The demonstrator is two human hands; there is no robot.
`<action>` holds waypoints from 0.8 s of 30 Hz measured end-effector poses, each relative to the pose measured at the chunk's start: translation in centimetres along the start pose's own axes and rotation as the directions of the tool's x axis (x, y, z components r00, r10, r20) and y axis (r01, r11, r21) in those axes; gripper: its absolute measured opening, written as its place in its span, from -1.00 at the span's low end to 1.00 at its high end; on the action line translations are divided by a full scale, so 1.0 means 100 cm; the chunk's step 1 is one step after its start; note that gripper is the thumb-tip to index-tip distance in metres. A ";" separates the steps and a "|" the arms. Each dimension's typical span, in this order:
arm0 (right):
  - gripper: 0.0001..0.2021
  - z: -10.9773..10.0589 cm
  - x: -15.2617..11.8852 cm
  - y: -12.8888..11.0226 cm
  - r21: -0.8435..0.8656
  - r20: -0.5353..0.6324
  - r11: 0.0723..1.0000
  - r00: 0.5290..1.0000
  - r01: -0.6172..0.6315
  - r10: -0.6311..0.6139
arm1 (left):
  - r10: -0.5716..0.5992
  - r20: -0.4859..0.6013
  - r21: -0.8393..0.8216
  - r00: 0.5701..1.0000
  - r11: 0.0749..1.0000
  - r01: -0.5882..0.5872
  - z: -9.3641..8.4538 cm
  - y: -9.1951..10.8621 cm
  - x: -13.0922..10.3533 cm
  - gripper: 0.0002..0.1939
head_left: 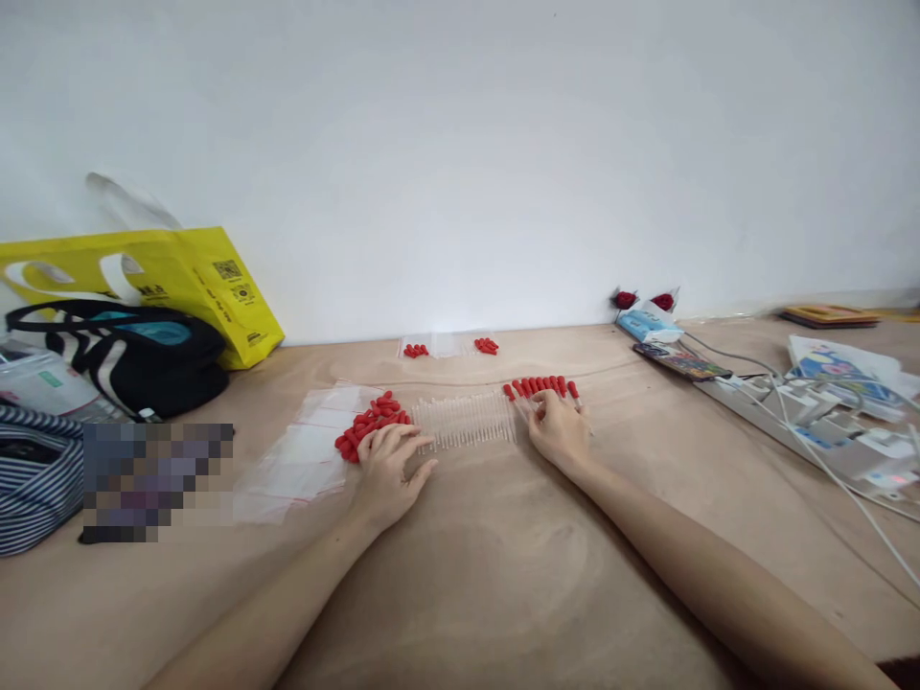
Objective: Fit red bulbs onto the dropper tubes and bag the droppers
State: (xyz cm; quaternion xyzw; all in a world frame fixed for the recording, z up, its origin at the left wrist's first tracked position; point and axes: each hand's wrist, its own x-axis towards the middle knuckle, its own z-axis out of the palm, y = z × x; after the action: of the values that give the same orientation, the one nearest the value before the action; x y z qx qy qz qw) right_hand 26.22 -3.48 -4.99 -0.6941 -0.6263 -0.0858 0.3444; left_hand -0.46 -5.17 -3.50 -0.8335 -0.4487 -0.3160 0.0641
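A row of thin clear sticks or tubes [464,420] lies side by side on the wooden table. To its right, several similar pieces carry red caps [550,385]. My right hand [559,427] is over these capped pieces, thumb and fingertips pinched together at the row's left part; what they hold is too small to name. A heap of loose red caps [370,420] rests left of the row, partly on clear plastic bags [309,450]. My left hand [392,471] lies at the heap's lower right edge, fingers spread, some fingertips near the left end of the clear row.
Near the wall, small groups of red pieces [486,346] lie on clear bags. A yellow bag [230,297], a black bag [179,369] and a striped item [35,479] stand left. Right are a blue tissue pack [649,325], power strips [805,422] and cables.
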 end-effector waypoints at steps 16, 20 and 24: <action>-0.75 0.005 0.009 -0.016 -0.123 0.143 0.991 0.987 -0.055 0.072 | -0.286 -0.034 0.317 0.958 0.906 0.282 -0.009 -0.003 0.006 -0.70; -0.71 0.001 0.008 -0.025 -0.131 0.247 0.990 0.965 -0.056 0.087 | -0.328 -0.043 0.383 0.944 0.867 0.319 -0.013 -0.010 0.008 -0.69; -0.70 -0.001 0.011 -0.032 -0.173 0.343 0.982 0.931 -0.072 0.128 | -0.304 -0.058 0.457 0.951 0.839 0.296 -0.015 -0.018 0.008 -0.74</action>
State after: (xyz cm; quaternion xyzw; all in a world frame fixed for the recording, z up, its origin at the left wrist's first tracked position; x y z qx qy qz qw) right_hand 23.49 -2.72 -3.08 -0.7542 -0.6329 0.0085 0.1747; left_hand -2.25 -4.15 -2.18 -0.7165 -0.6359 -0.1996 0.2059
